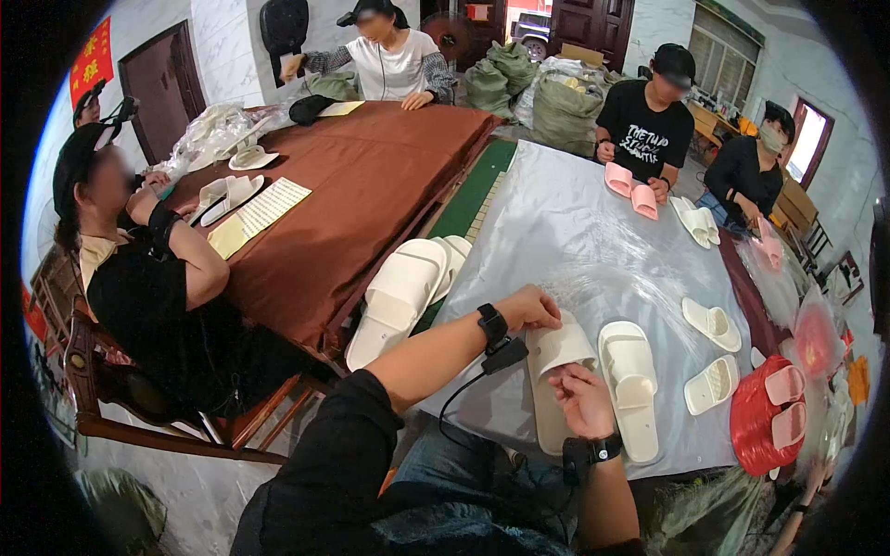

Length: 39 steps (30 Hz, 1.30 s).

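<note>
A cream slide slipper (562, 347) lies in front of me on the grey plastic sheet, its toe pointing away. My left hand (532, 308) is closed at the far left edge of its strap, fingertips bent onto it. At the strap's near edge my right hand (584, 400) has its fingers pinched together; anything small between them is hidden. A second cream slipper (630, 394) lies just right of the first, untouched. Black bands with small devices circle both wrists, and a cable hangs from the left one.
Larger cream slippers (399, 295) lie left of my arm. Small cream slippers (711, 385) and pink slippers on a red bag (769, 417) are at the right. Across the sheet a person (649, 120) handles pink slippers. Others sit around the brown-covered table (371, 176).
</note>
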### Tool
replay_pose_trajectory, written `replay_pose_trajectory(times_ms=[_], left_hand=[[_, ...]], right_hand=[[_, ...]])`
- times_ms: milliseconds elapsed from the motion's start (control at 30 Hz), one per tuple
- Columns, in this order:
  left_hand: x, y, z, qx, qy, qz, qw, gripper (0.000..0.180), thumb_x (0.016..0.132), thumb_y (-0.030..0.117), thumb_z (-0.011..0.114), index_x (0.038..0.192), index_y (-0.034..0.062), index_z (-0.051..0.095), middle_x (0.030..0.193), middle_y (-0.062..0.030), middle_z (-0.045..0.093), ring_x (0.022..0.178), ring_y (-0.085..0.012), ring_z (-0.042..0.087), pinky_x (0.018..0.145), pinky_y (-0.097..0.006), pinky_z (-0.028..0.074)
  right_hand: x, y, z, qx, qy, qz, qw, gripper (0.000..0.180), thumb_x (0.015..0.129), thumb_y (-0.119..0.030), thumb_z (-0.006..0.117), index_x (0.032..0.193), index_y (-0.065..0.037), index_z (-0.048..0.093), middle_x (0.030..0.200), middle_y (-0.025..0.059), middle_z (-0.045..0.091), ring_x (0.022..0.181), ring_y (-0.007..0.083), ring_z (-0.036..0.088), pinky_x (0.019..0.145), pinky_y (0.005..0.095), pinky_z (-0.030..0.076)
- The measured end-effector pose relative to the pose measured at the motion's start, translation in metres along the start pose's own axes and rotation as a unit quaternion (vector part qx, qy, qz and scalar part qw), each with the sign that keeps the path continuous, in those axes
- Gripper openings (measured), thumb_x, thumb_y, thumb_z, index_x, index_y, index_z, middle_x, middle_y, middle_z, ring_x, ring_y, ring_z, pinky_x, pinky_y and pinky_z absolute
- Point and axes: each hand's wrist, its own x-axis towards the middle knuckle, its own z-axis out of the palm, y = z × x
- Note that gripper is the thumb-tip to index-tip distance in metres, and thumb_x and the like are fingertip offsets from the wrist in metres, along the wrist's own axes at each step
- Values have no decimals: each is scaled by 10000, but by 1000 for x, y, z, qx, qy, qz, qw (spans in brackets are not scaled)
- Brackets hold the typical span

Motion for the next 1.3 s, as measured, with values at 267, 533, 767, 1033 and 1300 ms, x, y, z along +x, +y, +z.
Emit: replay_pose_trajectory(times_ms=[267, 533, 767, 1033, 1300], left_hand=[[2, -15, 10, -23, 137, 145, 980, 132, 740, 50, 761, 823, -16, 682, 750, -58, 671, 643, -113, 606, 590, -259, 484], [-3, 28, 11, -57, 65, 156, 984, 89, 841, 98, 679, 878, 34, 630, 830, -53, 678, 757, -135, 648, 628, -259, 483], [22, 56, 32, -31, 11, 122, 992, 89, 883, 133, 648, 891, 53, 611, 877, -65, 681, 791, -127, 661, 628, -230, 460], [68, 69, 85, 163, -52, 158, 973, 108, 835, 122, 668, 864, 22, 639, 739, -53, 678, 658, -108, 647, 533, -215, 436], [108, 59, 111, 278, -69, 178, 941, 99, 761, 63, 666, 798, -28, 675, 682, -69, 670, 602, -124, 640, 568, -239, 497]], right_hand=[[-11, 5, -5, -1, 9, 19, 1000, 172, 883, 11, 539, 1051, 24, 575, 927, 94, 624, 837, 234, 645, 652, 287, 472], [-74, -21, -21, -117, -39, -23, 992, 285, 891, -35, 560, 1172, 14, 555, 1192, 124, 613, 1017, 234, 640, 769, 272, 499], [-105, -24, -48, -85, 93, -49, 991, 196, 951, -167, 553, 1030, 2, 612, 871, 82, 677, 720, 157, 661, 597, 236, 482], [-118, -40, -50, -55, 154, -19, 986, 246, 977, -246, 476, 876, -46, 578, 632, 30, 585, 509, 136, 587, 403, 209, 353], [-100, -40, -80, 15, 100, 56, 993, 232, 960, -253, 516, 882, -44, 581, 628, 27, 574, 500, 151, 568, 400, 218, 339]])
